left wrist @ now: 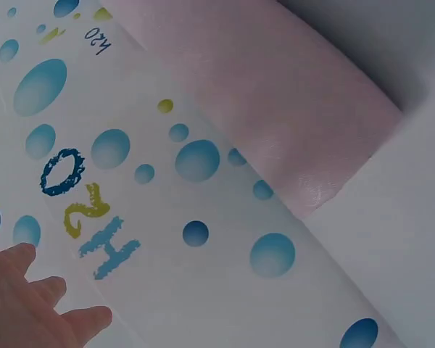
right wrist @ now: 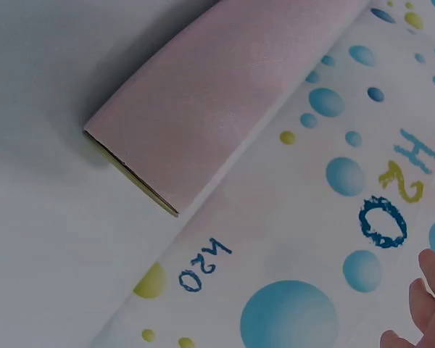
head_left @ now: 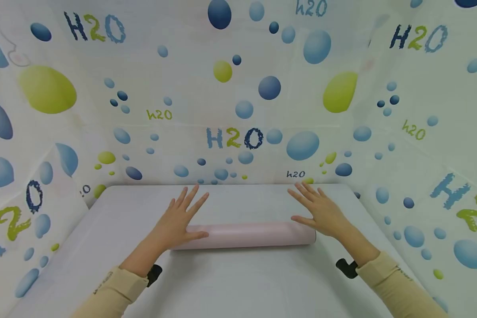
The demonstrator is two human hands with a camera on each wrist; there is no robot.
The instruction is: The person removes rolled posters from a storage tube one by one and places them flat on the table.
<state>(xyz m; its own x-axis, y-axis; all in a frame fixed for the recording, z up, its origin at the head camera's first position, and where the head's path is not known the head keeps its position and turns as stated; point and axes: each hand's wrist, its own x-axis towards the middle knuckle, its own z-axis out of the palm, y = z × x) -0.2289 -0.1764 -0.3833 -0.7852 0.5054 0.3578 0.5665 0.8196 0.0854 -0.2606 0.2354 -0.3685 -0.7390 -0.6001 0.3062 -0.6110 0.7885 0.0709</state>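
A smooth pale pink roll (head_left: 258,235) lies crosswise on the white table (head_left: 238,282). Over its left end my left hand (head_left: 179,223) is spread, fingers straight and apart, the thumb in front of the roll in the head view. My right hand (head_left: 322,214) is spread in the same way by the right end. Neither hand curls round anything; whether either touches the roll cannot be told. In the right wrist view the end of the roll (right wrist: 210,101) has a thin yellowish-brown rim. The left wrist view shows the roll (left wrist: 275,109) apart from the left fingers (left wrist: 43,297).
Behind the table hangs a white sheet (head_left: 191,79) printed with blue and green drops and H2O lettering, which also covers both sides. The table's far edge (head_left: 246,184) runs just beyond the fingertips. Black straps (head_left: 346,268) sit at the wrists.
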